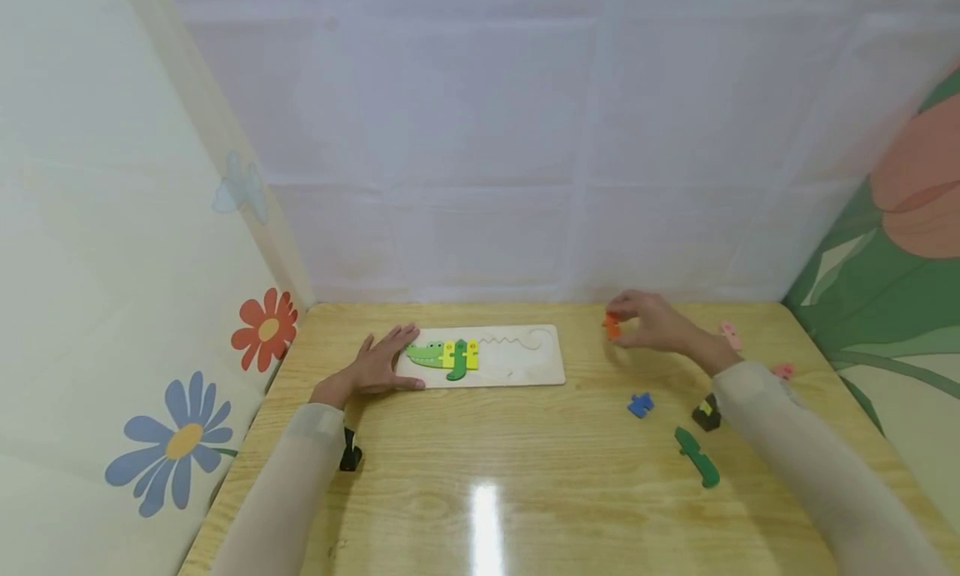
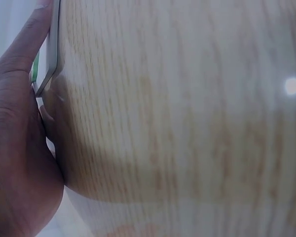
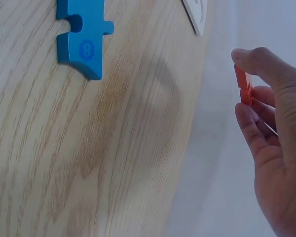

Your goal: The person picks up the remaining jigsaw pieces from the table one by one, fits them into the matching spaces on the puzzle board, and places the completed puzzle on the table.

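An orange puzzle piece [image 1: 612, 325] is pinched between the thumb and fingers of my right hand [image 1: 660, 324], above the table right of the puzzle board. The right wrist view shows the same orange piece edge-on at the fingertips. My left hand [image 1: 378, 363] rests with fingers spread at the left end of the pale wooden puzzle board [image 1: 536, 368]; its thumb lies along the near edge. In the board sit a green crocodile head [image 1: 426, 355], yellow body pieces [image 1: 472, 355] and a green leg piece [image 1: 459, 361]. An outlined tail shape shows on the board's right part.
A blue puzzle piece [image 1: 641, 405] and a long green piece [image 1: 697, 458] lie on the table [image 1: 450, 476] at right. Pink pieces [image 1: 731, 336] lie behind the right forearm. Black wrist gear [image 1: 707, 413] shows by each sleeve. White cloth [image 1: 465, 226] stands behind the table.
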Motion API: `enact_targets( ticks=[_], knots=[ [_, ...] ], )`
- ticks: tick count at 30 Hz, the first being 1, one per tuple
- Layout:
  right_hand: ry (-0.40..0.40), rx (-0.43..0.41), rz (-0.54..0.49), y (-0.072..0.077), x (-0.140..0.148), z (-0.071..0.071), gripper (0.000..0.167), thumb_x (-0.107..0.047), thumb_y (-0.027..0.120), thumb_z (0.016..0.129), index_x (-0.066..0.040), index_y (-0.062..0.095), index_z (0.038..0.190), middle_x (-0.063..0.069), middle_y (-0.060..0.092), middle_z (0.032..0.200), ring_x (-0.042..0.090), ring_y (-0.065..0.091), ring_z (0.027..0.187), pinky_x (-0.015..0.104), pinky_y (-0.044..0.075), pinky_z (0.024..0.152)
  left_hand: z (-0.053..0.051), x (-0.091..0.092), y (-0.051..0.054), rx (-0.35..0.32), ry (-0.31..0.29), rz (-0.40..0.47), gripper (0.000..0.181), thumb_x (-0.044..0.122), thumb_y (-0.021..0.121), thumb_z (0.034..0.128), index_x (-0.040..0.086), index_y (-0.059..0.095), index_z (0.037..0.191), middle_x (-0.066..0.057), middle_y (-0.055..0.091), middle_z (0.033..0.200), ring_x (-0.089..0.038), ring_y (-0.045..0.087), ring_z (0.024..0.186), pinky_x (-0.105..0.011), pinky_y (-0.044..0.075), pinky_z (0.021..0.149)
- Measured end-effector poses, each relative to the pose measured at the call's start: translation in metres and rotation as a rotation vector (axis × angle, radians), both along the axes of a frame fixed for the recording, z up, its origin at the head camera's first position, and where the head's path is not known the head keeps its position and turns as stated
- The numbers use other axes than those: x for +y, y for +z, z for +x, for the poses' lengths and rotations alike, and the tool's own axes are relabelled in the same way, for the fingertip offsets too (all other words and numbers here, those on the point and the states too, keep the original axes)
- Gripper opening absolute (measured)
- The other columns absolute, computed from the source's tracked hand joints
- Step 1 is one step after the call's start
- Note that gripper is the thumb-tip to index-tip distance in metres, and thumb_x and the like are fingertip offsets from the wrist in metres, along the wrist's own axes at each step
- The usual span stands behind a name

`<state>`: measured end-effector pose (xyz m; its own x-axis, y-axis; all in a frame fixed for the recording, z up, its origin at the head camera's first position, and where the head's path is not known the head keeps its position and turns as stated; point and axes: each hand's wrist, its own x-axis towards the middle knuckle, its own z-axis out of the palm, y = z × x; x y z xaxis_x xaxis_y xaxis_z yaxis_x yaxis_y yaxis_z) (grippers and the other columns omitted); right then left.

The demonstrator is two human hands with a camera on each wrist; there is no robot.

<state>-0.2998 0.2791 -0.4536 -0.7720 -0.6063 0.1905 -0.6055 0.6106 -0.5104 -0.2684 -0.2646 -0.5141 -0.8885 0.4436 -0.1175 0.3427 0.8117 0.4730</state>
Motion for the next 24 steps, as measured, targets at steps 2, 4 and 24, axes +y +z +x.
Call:
enact_targets(
  ticks=[2,4,24],
  knots=[
    [0.001,-0.011,-0.005,0.000,-0.003,0.000,0.053,-0.001,0.090,0.080,0.012,0.069,0.126,0.022,0.068,0.122,0.041,0.073,0.106,0.059,0.058,0.094,0.000,0.000,0.000,-0.006,0.001,0.000,0.114,0.060,0.082,0.0861,0.006,0.024,0.169,-0.017,0.017,0.176,-0.043,0.008,0.163,-0.075,-0.003,0.122],
    [0.007,-0.001,-0.003,0.000,-0.006,0.001,0.052,-0.002,0.090,0.080,0.012,0.069,0.125,0.023,0.068,0.122,0.040,0.073,0.105,0.059,0.058,0.093,0.000,0.000,0.001,-0.013,0.002,0.000,0.114,0.061,0.081,0.0862,0.006,0.024,0.169,-0.016,0.017,0.177,-0.043,0.008,0.163,-0.074,-0.004,0.122],
    [0.080,0.031,-0.023,0.001,-0.037,0.001,0.050,-0.006,0.091,0.081,0.010,0.072,0.124,0.021,0.068,0.120,0.038,0.072,0.103,0.056,0.060,0.091,-0.001,0.001,0.000,-0.025,0.014,-0.020,0.117,0.065,0.079,0.0854,0.007,0.022,0.169,-0.015,0.014,0.177,-0.041,0.006,0.163,-0.073,-0.005,0.123]
  ],
)
